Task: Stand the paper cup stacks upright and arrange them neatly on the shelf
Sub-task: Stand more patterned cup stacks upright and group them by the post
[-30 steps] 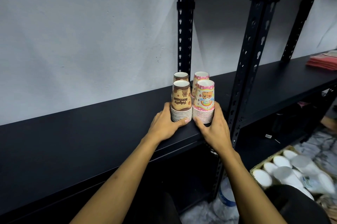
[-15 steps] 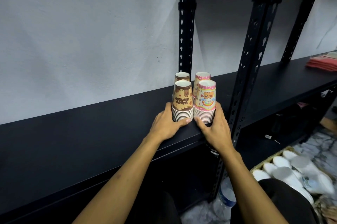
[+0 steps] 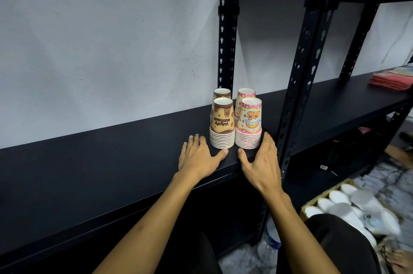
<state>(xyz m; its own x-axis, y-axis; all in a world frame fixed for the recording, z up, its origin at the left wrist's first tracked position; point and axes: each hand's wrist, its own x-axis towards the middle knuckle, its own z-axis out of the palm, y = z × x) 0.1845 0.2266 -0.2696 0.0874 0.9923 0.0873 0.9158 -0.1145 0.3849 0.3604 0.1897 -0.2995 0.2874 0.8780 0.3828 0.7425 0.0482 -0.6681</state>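
Pale plaster wall backed the black shelf [image 3: 111, 173], a matte board carried on perforated metal uprights [image 3: 226, 39]. Near the shelf's front edge, close to the right-hand upright, four paper cup stacks stood rim-down in a tight two-by-two block: the front brown stack [image 3: 222, 127], the front pink stack [image 3: 249, 127], and behind them the rear brown stack [image 3: 221, 93] and the rear pink stack [image 3: 245, 94]. The cups were tapered, with glossy cartoon printing, and their rolled white rims showed as ribbed bands at the foot of each front stack.

My left hand [image 3: 197, 158] lay flat on the shelf just beside the brown stack, fingers straight, holding nothing. My right hand [image 3: 260, 163] was likewise loose and spread, its fingers next to the pink stack's base — whether they touched it I could not tell.

I judged the arranging step all but finished: every stack in view was upright and squared together. The next move, as I read it, called only for a clean withdrawal — light paper towers like these would tip at a careless brush of the fingers.
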